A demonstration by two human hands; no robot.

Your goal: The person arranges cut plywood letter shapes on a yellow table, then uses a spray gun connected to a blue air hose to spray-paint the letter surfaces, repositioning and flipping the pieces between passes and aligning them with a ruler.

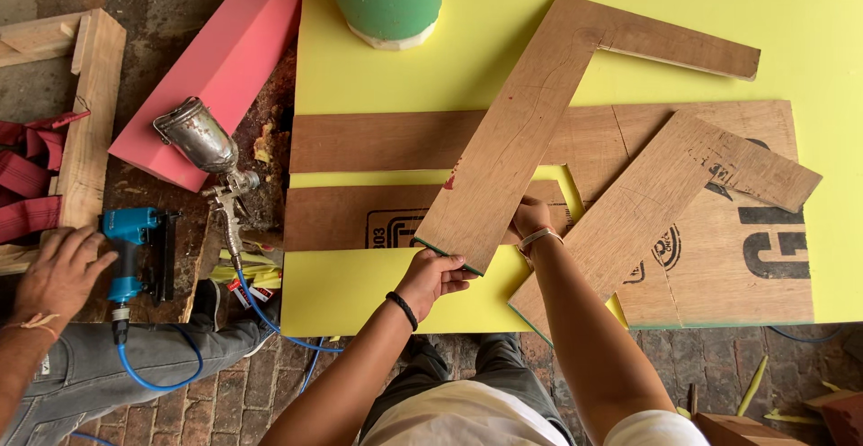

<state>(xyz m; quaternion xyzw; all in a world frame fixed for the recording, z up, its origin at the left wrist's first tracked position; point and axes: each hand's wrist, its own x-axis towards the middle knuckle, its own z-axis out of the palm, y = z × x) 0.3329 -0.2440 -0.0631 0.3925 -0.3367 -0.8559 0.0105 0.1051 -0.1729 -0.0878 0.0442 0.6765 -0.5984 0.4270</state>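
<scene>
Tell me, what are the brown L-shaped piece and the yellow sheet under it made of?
L-shaped piece: probably plywood, bare and matte; grain lines show, and the left hand grips a thin edge. Yellow sheet: smooth, even colour, perhaps laminate or painted board; hard to tell.

Two L-shaped plywood pieces (539,122) (665,194); three hands (436,275) (530,217) (58,271)

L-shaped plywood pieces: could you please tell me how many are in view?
2: one L-shaped piece held by left hand and right hand; another L-shaped piece right of it. Others may be hidden.

Both forearms stretched forward, left grip (433,277) pinched shut, right grip (530,218) half hidden.
</scene>
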